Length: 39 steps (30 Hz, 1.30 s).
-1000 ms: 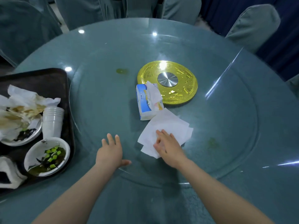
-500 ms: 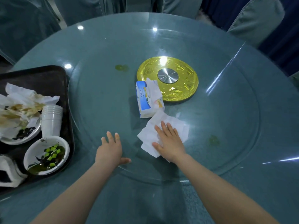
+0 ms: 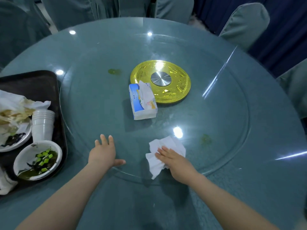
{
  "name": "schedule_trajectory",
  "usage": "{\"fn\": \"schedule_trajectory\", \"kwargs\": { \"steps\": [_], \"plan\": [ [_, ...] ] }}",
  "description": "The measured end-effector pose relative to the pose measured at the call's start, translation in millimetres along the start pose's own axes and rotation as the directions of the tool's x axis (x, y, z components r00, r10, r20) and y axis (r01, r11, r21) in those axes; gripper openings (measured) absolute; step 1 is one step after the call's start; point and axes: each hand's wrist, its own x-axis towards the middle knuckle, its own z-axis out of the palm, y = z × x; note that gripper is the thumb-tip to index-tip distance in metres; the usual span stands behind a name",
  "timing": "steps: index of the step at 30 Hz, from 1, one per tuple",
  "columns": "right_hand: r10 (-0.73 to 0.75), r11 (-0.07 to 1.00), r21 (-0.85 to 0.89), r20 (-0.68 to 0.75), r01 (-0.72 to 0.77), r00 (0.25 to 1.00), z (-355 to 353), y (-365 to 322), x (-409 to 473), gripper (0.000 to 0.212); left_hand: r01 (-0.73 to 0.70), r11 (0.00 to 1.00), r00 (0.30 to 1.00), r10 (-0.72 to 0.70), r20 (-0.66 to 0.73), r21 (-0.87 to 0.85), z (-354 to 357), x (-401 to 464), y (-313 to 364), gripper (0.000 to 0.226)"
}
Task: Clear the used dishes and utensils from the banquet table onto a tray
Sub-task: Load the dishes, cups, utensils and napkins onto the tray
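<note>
Fingers (image 3: 163, 149) flat on crumpled tissue (image 3: 166, 151)

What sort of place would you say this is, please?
Probably a banquet hall: a large round table with a glass turntable, covered chairs around it, and a tray of used dishes.

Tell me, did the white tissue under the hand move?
Yes. The white tissue slid toward the person, away from the tissue pack; it touched the pack before, now bare glass separates them.
</note>
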Motion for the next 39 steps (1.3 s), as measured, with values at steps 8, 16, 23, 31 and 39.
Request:
{"fn": "schedule_trajectory", "kwargs": {
  "steps": [8, 16, 23, 31, 39],
  "plan": [
    [0.344, 0.939, 0.063, -0.182, -0.338, 0.921, -7.4, 15.9, -7.9, 0.056, 0.007, 1.000, 1.000, -0.007, 0.011, 0.006, 1.1, 1.0, -0.7, 0.118],
    [0.222, 0.975, 0.031, -0.107, -0.220, 0.969, 0.6, -56.7, 87.5, 0.052, 0.004, 0.999, 1.000, -0.003, -0.023, 0.048, 3.8, 2.3, -2.6, 0.116],
    [0.003, 0.999, 0.049, -0.056, -0.001, 0.998, -3.3, -29.1, 44.4, 0.077, -0.010, 0.997, 0.999, 0.013, -0.037, 0.079, 2.8, 0.5, -2.9, 0.114],
    [0.420, 0.908, 0.140, -0.295, -0.396, 0.858, 2.1, 47.3, -54.1, 0.083, -0.017, 0.998, 0.999, 0.020, -0.045, 0.060, 1.0, -4.0, -3.1, 0.116],
    [0.699, 0.704, 0.137, -0.309, -0.697, 0.645, -34.3, 102.4, -40.8, 0.053, -0.007, 0.999, 1.000, 0.007, -0.001, 0.035, -3.9, -4.1, -0.6, 0.116]
  ]
}}
